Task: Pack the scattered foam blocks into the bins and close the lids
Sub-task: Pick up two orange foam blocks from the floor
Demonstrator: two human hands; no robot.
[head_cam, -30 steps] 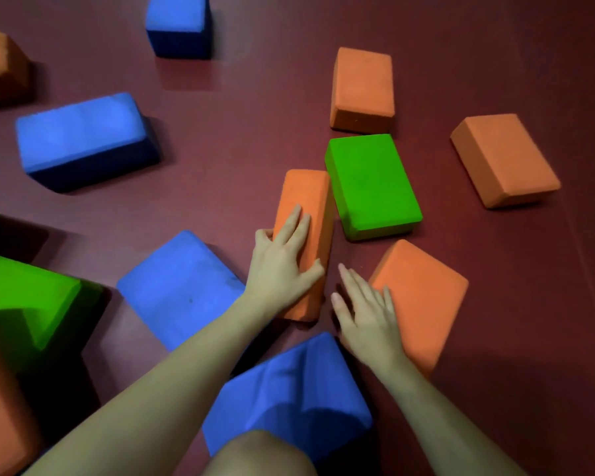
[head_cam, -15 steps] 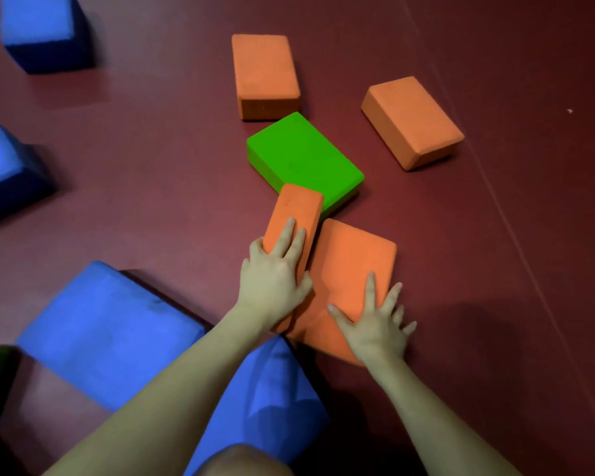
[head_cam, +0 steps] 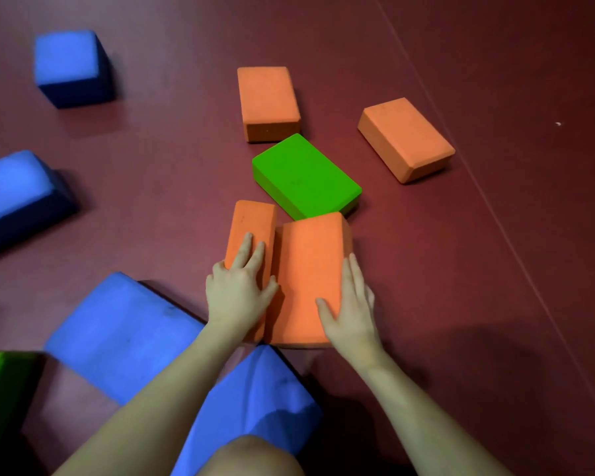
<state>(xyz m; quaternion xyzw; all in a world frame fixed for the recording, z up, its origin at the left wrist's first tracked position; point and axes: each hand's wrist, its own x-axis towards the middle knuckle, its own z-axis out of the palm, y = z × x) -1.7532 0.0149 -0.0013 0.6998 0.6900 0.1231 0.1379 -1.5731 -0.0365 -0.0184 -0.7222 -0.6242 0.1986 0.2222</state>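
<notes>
The left hand (head_cam: 238, 293) lies flat, fingers spread, on a narrow orange foam block (head_cam: 251, 231) standing on its side on the dark red floor (head_cam: 461, 304). The right hand (head_cam: 352, 312) clasps the right edge of a wide orange foam block (head_cam: 306, 269) tilted up just beside it. The two blocks touch. A green foam block (head_cam: 304, 176) lies right behind them.
</notes>
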